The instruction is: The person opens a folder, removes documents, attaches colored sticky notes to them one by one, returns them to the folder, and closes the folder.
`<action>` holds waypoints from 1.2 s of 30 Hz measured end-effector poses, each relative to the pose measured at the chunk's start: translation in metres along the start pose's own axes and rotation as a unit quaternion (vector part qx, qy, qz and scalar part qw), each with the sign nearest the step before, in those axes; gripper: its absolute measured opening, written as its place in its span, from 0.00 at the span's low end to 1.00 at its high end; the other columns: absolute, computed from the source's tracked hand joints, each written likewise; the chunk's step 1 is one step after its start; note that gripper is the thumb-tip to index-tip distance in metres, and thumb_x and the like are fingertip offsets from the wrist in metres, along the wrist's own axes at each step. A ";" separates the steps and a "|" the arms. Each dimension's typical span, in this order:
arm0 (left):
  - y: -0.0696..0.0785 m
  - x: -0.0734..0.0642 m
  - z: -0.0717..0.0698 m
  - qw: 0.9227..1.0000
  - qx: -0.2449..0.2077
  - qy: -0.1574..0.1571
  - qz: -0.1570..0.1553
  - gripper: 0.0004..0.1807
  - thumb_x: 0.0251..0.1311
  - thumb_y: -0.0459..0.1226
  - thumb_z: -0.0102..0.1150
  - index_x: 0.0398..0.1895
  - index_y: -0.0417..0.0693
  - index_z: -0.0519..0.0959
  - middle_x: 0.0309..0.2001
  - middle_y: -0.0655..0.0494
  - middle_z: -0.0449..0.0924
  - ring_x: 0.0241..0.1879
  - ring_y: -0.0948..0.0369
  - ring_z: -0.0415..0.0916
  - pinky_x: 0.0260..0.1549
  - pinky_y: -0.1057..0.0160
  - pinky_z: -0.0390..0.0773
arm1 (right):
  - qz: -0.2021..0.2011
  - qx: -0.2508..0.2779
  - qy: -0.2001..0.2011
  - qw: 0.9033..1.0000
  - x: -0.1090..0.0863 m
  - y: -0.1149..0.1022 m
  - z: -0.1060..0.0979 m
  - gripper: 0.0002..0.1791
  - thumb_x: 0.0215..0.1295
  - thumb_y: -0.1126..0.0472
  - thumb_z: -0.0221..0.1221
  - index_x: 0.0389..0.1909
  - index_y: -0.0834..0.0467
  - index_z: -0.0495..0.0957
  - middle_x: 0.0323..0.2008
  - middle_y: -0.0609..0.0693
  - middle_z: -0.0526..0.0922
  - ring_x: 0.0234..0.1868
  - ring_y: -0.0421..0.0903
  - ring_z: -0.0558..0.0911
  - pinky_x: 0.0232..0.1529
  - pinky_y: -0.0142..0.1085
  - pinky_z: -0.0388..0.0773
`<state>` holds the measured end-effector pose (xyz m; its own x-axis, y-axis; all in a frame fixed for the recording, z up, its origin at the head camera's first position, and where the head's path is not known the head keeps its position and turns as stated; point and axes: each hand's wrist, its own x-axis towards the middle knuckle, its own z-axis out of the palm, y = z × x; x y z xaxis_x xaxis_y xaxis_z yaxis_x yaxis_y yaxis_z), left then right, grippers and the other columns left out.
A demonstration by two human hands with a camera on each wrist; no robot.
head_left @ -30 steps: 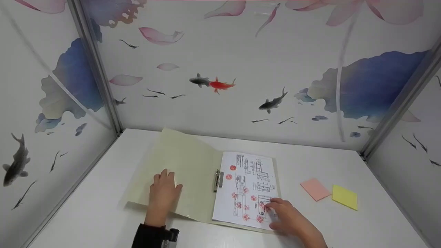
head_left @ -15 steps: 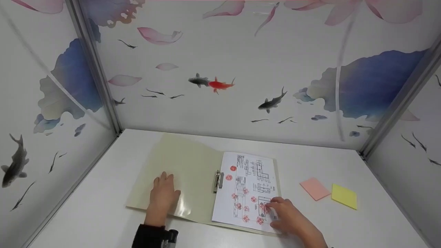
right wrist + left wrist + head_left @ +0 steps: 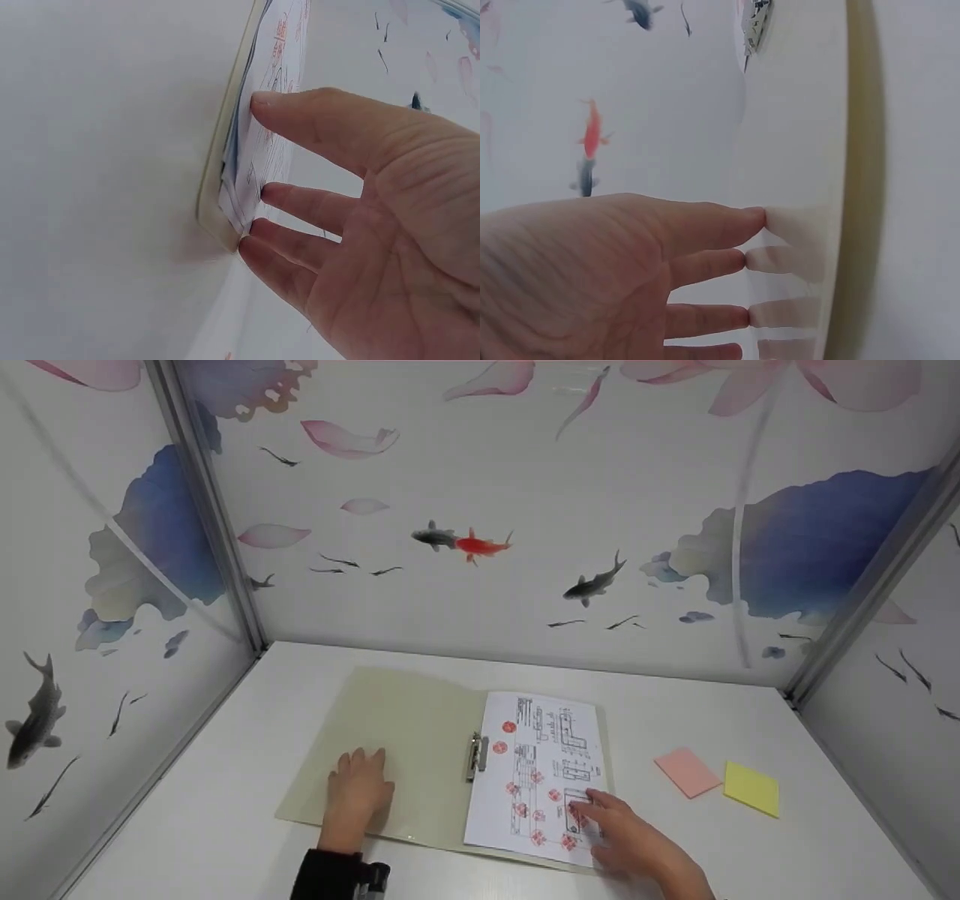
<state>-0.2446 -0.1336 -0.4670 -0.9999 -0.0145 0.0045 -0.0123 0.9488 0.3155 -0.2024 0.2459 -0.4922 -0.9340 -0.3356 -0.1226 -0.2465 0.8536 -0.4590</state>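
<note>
A pale green clip folder (image 3: 420,727) lies spread on the white table, its metal clip (image 3: 475,756) near the fold. On its right side is a stack of printed papers (image 3: 525,780) with line drawings and red stamps. My left hand (image 3: 358,791) rests on the bare left cover; in the left wrist view its straight fingertips (image 3: 756,219) touch the cover's surface. My right hand (image 3: 630,832) is at the papers' lower right corner. In the right wrist view its thumb and fingertips (image 3: 264,101) touch the top sheet and the folder's corner, fingers extended.
To the right of the folder, a pink sticky-note pad (image 3: 687,772) and a yellow sticky-note pad (image 3: 751,789) lie on the table (image 3: 810,840). Walls printed with fish and petals (image 3: 480,600) close off the back and both sides.
The folder's left cover has come down from a raised slant to lying flat, with my left hand moving slightly down on it. My right hand has stayed nearly in place.
</note>
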 end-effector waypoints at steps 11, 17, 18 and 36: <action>-0.002 -0.003 0.011 1.000 -0.006 -0.004 0.004 0.25 0.59 0.35 0.56 0.60 0.36 0.70 0.55 0.31 0.68 0.55 0.38 0.66 0.46 0.42 0.75 | 0.000 -0.009 0.001 1.000 -0.001 -0.001 0.001 0.32 0.51 0.68 0.61 0.61 0.54 0.71 0.68 0.61 0.61 0.68 0.63 0.61 0.62 0.58 0.63; -0.003 -0.004 0.009 1.000 0.026 -0.004 0.010 0.26 0.60 0.39 0.56 0.61 0.39 0.69 0.57 0.32 0.67 0.56 0.37 0.65 0.47 0.40 0.73 | -0.011 -0.020 0.005 1.000 -0.001 -0.002 0.002 0.30 0.54 0.68 0.59 0.62 0.55 0.71 0.67 0.62 0.62 0.68 0.63 0.61 0.63 0.59 0.62; -0.004 -0.003 0.009 1.000 0.028 -0.007 0.010 0.26 0.60 0.39 0.56 0.61 0.39 0.69 0.57 0.32 0.67 0.57 0.37 0.65 0.47 0.40 0.73 | -0.012 -0.020 0.005 1.000 -0.001 -0.002 0.002 0.30 0.54 0.67 0.59 0.62 0.56 0.71 0.67 0.63 0.62 0.68 0.63 0.61 0.63 0.59 0.62; -0.003 0.011 0.006 0.982 -0.007 0.190 0.018 0.20 0.57 0.40 0.61 0.51 0.41 0.76 0.54 0.40 0.70 0.54 0.43 0.67 0.45 0.45 0.73 | -0.024 0.000 0.022 0.999 -0.001 -0.001 0.000 0.29 0.52 0.68 0.62 0.59 0.59 0.72 0.65 0.66 0.63 0.65 0.67 0.64 0.59 0.59 0.66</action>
<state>-0.2552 -0.1346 -0.4741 -0.9242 -0.0996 0.3687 0.0265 0.9463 0.3222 -0.2008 0.2449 -0.4918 -0.9316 -0.3581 -0.0618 -0.2908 0.8366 -0.4642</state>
